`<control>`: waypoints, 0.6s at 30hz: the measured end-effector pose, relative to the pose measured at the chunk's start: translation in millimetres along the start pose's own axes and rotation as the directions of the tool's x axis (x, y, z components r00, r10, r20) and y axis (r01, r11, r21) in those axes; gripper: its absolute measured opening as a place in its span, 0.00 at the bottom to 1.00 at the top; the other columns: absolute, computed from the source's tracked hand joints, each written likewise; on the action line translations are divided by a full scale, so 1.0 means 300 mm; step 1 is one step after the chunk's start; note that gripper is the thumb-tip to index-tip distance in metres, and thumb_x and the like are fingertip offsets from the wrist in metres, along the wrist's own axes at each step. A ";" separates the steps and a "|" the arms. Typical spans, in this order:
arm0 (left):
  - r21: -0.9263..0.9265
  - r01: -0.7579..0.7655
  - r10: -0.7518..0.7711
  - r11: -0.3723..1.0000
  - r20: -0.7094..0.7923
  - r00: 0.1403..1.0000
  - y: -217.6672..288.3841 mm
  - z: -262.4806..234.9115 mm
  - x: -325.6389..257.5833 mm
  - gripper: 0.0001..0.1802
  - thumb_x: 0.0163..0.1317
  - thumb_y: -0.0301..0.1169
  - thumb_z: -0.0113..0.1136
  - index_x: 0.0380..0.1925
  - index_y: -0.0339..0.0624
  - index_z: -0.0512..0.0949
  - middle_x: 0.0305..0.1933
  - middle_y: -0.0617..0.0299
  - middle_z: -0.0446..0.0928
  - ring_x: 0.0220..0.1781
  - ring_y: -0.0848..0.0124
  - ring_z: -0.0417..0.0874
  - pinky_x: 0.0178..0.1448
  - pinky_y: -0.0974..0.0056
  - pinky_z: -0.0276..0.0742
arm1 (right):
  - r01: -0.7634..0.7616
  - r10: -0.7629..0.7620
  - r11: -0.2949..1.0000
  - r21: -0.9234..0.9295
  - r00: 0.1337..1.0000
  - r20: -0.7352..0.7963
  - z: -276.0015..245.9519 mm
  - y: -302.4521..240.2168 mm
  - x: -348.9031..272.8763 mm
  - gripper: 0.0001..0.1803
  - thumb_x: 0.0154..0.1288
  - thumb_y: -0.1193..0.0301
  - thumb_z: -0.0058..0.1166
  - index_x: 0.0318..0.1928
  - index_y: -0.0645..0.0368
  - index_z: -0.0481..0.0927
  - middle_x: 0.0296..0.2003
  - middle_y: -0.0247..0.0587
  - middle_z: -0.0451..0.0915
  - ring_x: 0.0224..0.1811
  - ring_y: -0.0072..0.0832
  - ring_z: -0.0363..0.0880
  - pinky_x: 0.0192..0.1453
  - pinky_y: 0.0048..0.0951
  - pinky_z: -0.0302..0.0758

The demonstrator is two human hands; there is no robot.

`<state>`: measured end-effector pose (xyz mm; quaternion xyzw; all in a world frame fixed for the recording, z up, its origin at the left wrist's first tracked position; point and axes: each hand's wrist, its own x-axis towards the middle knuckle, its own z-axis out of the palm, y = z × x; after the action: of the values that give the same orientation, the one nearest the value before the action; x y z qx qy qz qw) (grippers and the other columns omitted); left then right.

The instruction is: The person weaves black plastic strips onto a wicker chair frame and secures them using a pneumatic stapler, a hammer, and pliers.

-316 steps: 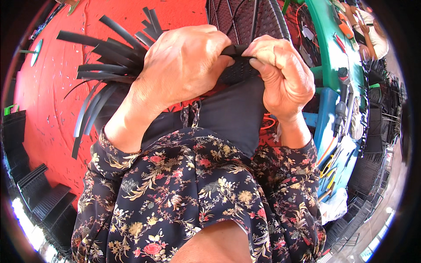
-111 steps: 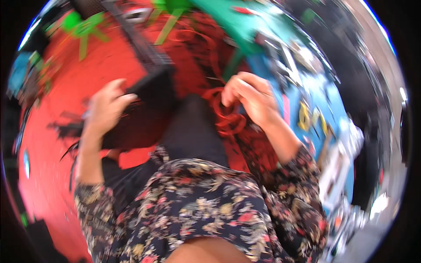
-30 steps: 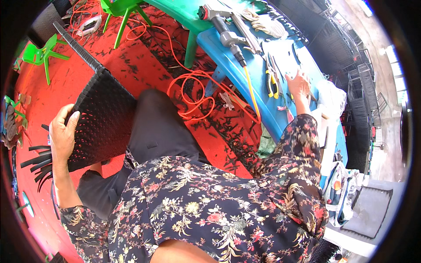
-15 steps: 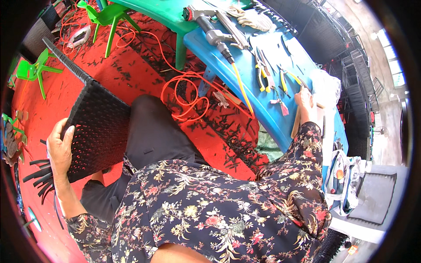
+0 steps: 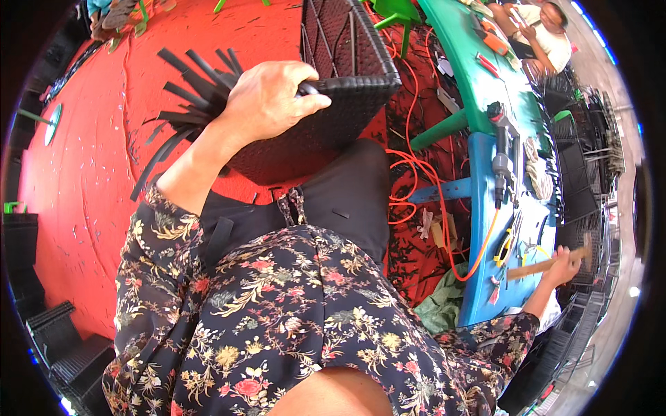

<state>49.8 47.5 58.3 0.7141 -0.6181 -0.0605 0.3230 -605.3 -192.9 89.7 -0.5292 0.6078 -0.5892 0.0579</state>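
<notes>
My left hand [image 5: 267, 100] grips the rim of a black woven wicker piece [image 5: 361, 87], fingers wrapped over its edge beside a dark rounded end. The piece leans over my lap, its frame bars showing inside. Loose black strips [image 5: 194, 87] fan out to the left of my wrist. Over the blue table [image 5: 479, 229], far to the right, my right hand [image 5: 565, 267] is closed around a light wooden stick [image 5: 531, 269], whose outer end looks blurred. Yellow-handled pliers [image 5: 504, 248] lie just left of that hand.
A pneumatic tool [image 5: 501, 156] with an orange hose [image 5: 444, 208] and pale gloves [image 5: 535, 170] lie on the tables. Another person [image 5: 544, 35] sits beyond the green table [image 5: 472, 76]. Black scraps litter the red floor [image 5: 83, 208].
My view has turned left. The wicker piece is tipped up, and my left hand now grips its rim. My right hand has lifted the wooden stick off the table.
</notes>
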 end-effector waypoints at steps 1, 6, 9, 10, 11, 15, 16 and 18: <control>-0.028 -0.012 0.011 1.000 -0.025 1.000 -0.012 0.002 -0.005 0.16 0.52 0.37 0.65 0.36 0.36 0.79 0.32 0.52 0.80 0.36 0.56 0.82 0.40 0.58 0.75 | -0.207 0.172 0.960 0.190 0.968 0.185 0.076 -0.075 -0.008 0.16 0.57 0.77 0.57 0.47 0.65 0.72 0.26 0.37 0.76 0.23 0.25 0.77 0.24 0.23 0.74; -0.103 -0.137 0.116 0.985 -0.186 0.976 -0.007 0.004 0.009 0.11 0.49 0.26 0.64 0.31 0.33 0.76 0.29 0.51 0.77 0.32 0.58 0.81 0.37 0.62 0.74 | -0.056 0.012 0.997 0.046 0.756 0.654 0.406 -0.420 -0.402 0.23 0.68 0.68 0.52 0.60 0.63 0.67 0.23 0.30 0.73 0.17 0.14 0.65 0.20 0.15 0.65; -0.101 -0.114 0.091 0.988 -0.206 0.974 0.022 0.002 0.021 0.11 0.47 0.25 0.64 0.28 0.33 0.72 0.26 0.53 0.75 0.30 0.59 0.78 0.35 0.61 0.72 | -0.192 -0.324 0.889 0.415 0.374 0.869 0.489 -0.648 -0.688 0.35 0.69 0.64 0.52 0.71 0.59 0.52 0.31 0.34 0.79 0.18 0.12 0.66 0.18 0.14 0.64; -0.089 -0.123 0.101 0.988 -0.219 0.971 0.022 -0.005 0.021 0.11 0.46 0.25 0.64 0.28 0.33 0.72 0.26 0.53 0.74 0.29 0.59 0.78 0.35 0.61 0.72 | -0.121 -0.349 0.908 0.400 0.308 0.885 0.506 -0.720 -0.741 0.33 0.69 0.65 0.50 0.70 0.59 0.55 0.33 0.35 0.78 0.18 0.12 0.65 0.20 0.13 0.63; -0.077 -0.132 0.111 0.988 -0.229 0.967 0.022 -0.007 0.023 0.11 0.46 0.24 0.64 0.27 0.33 0.71 0.26 0.54 0.74 0.29 0.59 0.77 0.34 0.60 0.72 | -0.049 -0.371 0.918 0.393 0.241 0.897 0.523 -0.786 -0.794 0.30 0.69 0.67 0.48 0.69 0.60 0.58 0.34 0.37 0.78 0.18 0.12 0.64 0.22 0.13 0.63; -0.058 -0.171 0.152 0.983 -0.246 0.957 0.018 -0.020 0.027 0.13 0.42 0.22 0.65 0.29 0.34 0.72 0.28 0.54 0.74 0.29 0.58 0.77 0.34 0.60 0.72 | 0.145 -0.569 0.820 0.554 0.104 0.816 0.558 -1.012 -0.881 0.26 0.69 0.75 0.46 0.67 0.64 0.61 0.44 0.42 0.76 0.28 0.18 0.68 0.32 0.17 0.68; -0.070 -0.147 0.127 0.987 -0.240 0.962 0.024 -0.020 0.026 0.14 0.42 0.22 0.65 0.30 0.34 0.73 0.29 0.54 0.75 0.30 0.58 0.78 0.35 0.61 0.73 | 0.146 -0.592 0.805 0.575 0.130 0.795 0.554 -1.041 -0.893 0.25 0.67 0.77 0.47 0.65 0.65 0.64 0.49 0.45 0.75 0.36 0.23 0.72 0.38 0.20 0.70; -0.090 -0.095 0.072 0.991 -0.228 0.971 0.043 -0.028 0.022 0.15 0.42 0.21 0.65 0.32 0.33 0.73 0.30 0.53 0.77 0.33 0.59 0.81 0.37 0.62 0.75 | 0.144 -0.618 0.786 0.602 0.160 0.769 0.564 -1.072 -0.909 0.24 0.64 0.82 0.50 0.61 0.68 0.68 0.58 0.52 0.74 0.53 0.35 0.79 0.51 0.27 0.76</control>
<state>44.6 44.4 73.8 0.6726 -0.6032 0.0032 0.4286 -184.8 -27.9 138.3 -0.8849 0.1573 -0.2551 0.3565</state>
